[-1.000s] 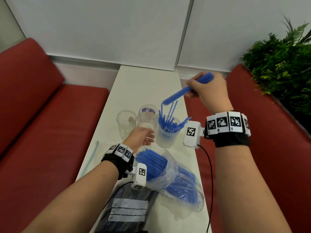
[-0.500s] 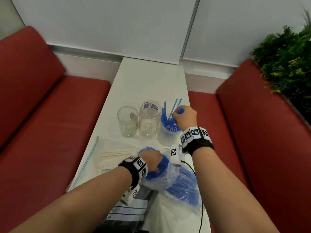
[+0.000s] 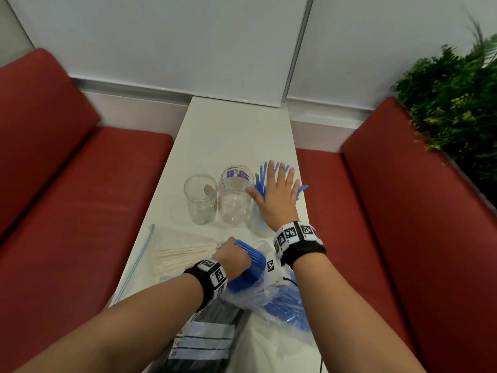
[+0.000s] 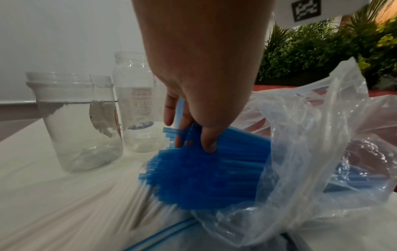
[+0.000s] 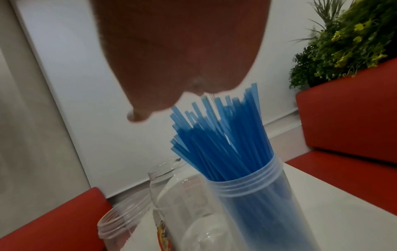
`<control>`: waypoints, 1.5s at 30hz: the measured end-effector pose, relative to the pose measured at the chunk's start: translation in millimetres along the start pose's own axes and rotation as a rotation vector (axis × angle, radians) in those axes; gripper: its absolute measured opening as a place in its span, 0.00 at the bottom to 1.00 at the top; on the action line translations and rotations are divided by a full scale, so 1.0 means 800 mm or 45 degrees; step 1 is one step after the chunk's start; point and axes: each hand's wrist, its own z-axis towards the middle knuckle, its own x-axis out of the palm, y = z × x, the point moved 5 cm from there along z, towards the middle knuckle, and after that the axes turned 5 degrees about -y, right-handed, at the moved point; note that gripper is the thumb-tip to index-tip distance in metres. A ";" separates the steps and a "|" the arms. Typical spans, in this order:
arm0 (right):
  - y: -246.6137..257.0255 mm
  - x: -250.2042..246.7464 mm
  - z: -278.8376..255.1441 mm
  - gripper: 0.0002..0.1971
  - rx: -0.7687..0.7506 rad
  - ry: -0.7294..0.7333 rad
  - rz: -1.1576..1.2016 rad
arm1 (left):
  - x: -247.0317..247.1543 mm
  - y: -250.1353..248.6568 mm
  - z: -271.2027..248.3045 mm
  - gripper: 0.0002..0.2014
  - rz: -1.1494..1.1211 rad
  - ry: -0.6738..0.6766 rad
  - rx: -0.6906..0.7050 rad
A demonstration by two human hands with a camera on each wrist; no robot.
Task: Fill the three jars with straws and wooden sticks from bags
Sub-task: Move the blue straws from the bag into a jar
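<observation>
Three clear jars stand in a row on the white table (image 3: 236, 135): a short empty jar (image 3: 200, 200), a taller empty jar (image 3: 236, 196), and a right jar (image 5: 247, 195) packed with blue straws (image 5: 225, 135). My right hand (image 3: 277, 184) lies flat with fingers spread on the tops of those straws. My left hand (image 3: 234, 255) curls over a bundle of blue straws (image 4: 204, 178) sticking out of a clear plastic bag (image 4: 311, 152), its fingertips (image 4: 207, 146) on the straw ends. Wooden sticks (image 3: 185, 254) lie in a zip bag to the left.
A black bag with a white label (image 3: 204, 343) lies at the near table edge. Red bench seats (image 3: 80, 211) flank the narrow table on both sides. A green plant (image 3: 451, 109) stands at the back right. The far half of the table holds nothing.
My right hand brought its straw bundle down into the right jar, let go and now lies flat on the straw tops. My left hand left the middle jar and took hold of the bagged straws.
</observation>
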 end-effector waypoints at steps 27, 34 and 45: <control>0.032 0.024 -0.103 0.26 0.086 0.253 0.906 | -0.216 0.122 -0.118 0.24 -0.741 -0.511 -0.342; 0.077 -0.121 -0.059 0.22 0.029 -0.109 1.612 | -0.163 0.156 -0.136 0.15 -2.523 -0.985 -0.629; 0.119 -0.174 -0.080 0.19 -0.207 -0.097 1.610 | -0.110 0.061 -0.087 0.20 -4.011 -0.153 -0.040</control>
